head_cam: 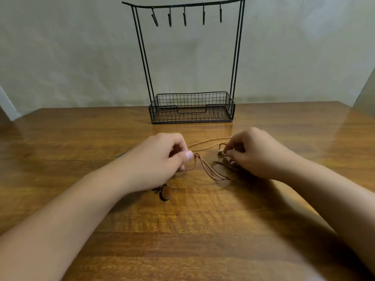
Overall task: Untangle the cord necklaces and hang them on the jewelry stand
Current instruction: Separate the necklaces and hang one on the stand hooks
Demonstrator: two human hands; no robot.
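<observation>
Nearest the viewer, two bare forearms reach forward over a wooden table [203, 230]. A brown oval pendant [165, 194] lies on the table just under the left wrist. The left hand [160, 159] pinches brown cords [207, 169] between curled thumb and fingers. The right hand [255, 155] pinches the cords beside a small pale bead [220, 152], fingers curled together. Between the hands the cords cross and loop in a tangle, partly lifted, partly resting on the table; one strand runs behind them. Farther back stands a black wire jewelry stand [191, 106], with a mesh basket base and five bare hooks [184, 17] along its top bar, against a pale wall.
</observation>
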